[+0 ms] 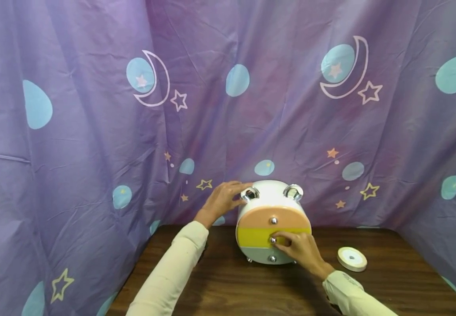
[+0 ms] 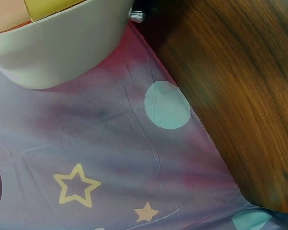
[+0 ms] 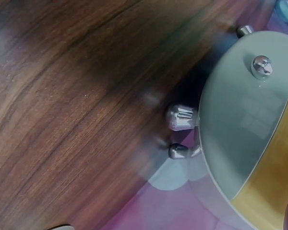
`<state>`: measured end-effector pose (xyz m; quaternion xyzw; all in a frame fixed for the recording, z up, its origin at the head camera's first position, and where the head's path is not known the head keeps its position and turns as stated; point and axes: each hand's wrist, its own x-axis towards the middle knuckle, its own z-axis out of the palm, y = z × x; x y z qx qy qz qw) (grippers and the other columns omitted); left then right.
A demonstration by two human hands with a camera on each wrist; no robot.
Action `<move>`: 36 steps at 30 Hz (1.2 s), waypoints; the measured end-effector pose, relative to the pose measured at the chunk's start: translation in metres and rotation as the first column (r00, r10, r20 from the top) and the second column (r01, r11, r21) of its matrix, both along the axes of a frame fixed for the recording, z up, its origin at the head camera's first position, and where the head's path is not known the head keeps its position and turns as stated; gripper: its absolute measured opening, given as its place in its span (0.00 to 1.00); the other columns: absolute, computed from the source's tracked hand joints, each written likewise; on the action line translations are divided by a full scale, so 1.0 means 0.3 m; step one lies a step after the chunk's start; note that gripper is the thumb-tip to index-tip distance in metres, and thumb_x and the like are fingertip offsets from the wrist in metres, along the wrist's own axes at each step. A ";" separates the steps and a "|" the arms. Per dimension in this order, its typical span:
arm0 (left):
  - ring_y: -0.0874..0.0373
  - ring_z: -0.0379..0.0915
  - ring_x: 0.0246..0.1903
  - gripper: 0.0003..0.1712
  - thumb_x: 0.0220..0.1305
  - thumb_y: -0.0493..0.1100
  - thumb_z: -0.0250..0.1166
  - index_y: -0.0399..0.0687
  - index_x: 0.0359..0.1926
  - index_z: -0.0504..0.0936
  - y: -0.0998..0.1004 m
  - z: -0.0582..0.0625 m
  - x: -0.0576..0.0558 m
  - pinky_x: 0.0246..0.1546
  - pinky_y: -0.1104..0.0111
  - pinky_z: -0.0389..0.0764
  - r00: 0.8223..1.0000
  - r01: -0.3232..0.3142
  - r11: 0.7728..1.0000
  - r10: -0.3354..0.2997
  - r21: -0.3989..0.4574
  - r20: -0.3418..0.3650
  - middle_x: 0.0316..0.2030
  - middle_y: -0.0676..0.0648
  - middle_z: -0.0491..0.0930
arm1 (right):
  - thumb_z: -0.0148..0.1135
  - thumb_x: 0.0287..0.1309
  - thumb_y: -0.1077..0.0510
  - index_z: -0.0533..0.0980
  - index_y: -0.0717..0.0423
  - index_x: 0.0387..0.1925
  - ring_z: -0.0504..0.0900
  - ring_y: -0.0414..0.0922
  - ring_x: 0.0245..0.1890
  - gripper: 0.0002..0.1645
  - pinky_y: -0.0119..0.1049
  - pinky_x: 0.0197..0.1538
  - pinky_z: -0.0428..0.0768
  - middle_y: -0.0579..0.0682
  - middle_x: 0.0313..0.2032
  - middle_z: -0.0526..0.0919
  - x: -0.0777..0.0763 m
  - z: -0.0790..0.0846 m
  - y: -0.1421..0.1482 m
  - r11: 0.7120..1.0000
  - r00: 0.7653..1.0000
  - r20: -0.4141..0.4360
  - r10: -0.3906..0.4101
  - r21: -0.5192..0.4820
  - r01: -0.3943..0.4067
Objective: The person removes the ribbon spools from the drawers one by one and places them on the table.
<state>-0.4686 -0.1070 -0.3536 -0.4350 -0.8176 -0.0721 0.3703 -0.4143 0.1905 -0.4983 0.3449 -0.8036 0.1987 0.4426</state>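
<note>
A small round-fronted drawer box (image 1: 269,193) stands on the table, white with two silver ears on top. Its drawers are peach, yellow and grey-green from top to bottom, each with a silver knob. My left hand (image 1: 224,198) holds the box at its upper left, fingers and thumb about the left ear (image 1: 249,194). Thumb and forefinger of my right hand (image 1: 303,251) pinch the knob (image 1: 273,240) of the yellow drawer (image 1: 251,237). That drawer looks flush with its neighbours. In the right wrist view, the grey-green drawer (image 3: 240,115) shows close up; the pinched knob is out of frame.
A white and cream disc-like roll (image 1: 352,259) lies on the brown wooden table (image 1: 244,289), right of the box. A purple curtain (image 1: 279,123) with moons and stars hangs behind the table and along its sides. Short silver feet (image 3: 182,118) carry the box.
</note>
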 end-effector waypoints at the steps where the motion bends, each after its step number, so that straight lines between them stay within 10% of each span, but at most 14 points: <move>1: 0.52 0.82 0.56 0.37 0.57 0.51 0.80 0.54 0.68 0.80 0.001 0.000 0.000 0.62 0.62 0.81 1.000 0.002 1.000 -0.002 0.002 0.000 0.53 0.49 0.88 | 0.88 0.38 0.51 0.89 0.35 0.38 0.63 0.23 0.17 0.21 0.22 0.18 0.66 0.29 0.16 0.74 0.001 0.002 0.000 1.000 1.000 0.003 -0.002 -0.001 0.002; 36: 0.52 0.82 0.56 0.38 0.57 0.49 0.80 0.52 0.69 0.79 0.007 -0.001 0.016 0.62 0.60 0.81 0.999 0.017 1.000 -0.017 0.019 0.031 0.58 0.50 0.86 | 0.88 0.37 0.55 0.89 0.35 0.39 0.67 0.21 0.20 0.23 0.18 0.21 0.71 0.35 0.28 0.89 0.142 0.011 0.013 0.994 0.994 -0.009 0.105 0.005 -0.105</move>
